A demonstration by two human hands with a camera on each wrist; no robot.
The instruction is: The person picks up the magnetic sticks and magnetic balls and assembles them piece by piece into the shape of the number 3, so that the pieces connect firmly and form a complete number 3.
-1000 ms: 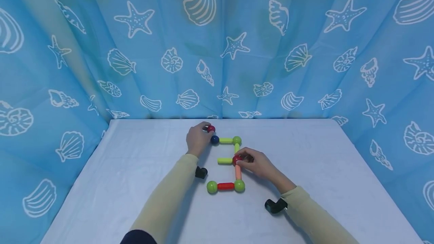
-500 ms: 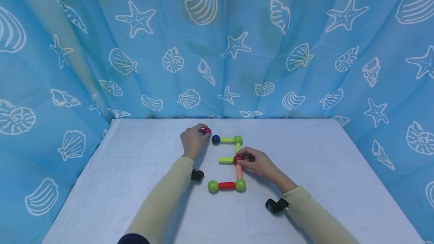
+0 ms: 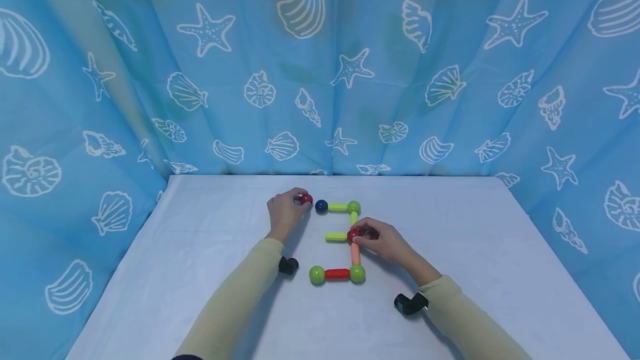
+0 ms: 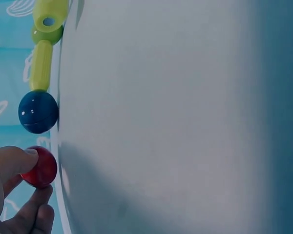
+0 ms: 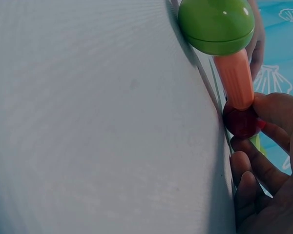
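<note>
Between thumb and fingers my left hand (image 3: 286, 213) pinches a loose red ball (image 4: 43, 168). Just right of it, separated by a small gap, is a dark blue ball (image 3: 321, 206) on the end of a yellow-green rod (image 3: 338, 207). That rod runs to a green ball (image 3: 354, 206) at the far corner of the built shape. My right hand (image 3: 385, 242) grips another red ball (image 5: 241, 122) at the middle joint. From this joint a yellow-green rod (image 3: 336, 236) points left with a bare end, and an orange rod (image 5: 234, 80) leads toward the near corner.
At the near corner a green ball (image 3: 357, 273) joins a red rod (image 3: 337, 274), which ends in another green ball (image 3: 317, 275). White cloth covers the table (image 3: 200, 271). A blue shell-print curtain (image 3: 310, 71) hangs along its back edge.
My left hand has drawn the loose red ball leftward from beside the blue ball, then slightly nearer. My right hand keeps its grip on the middle red ball. The head view has shifted slightly.
</note>
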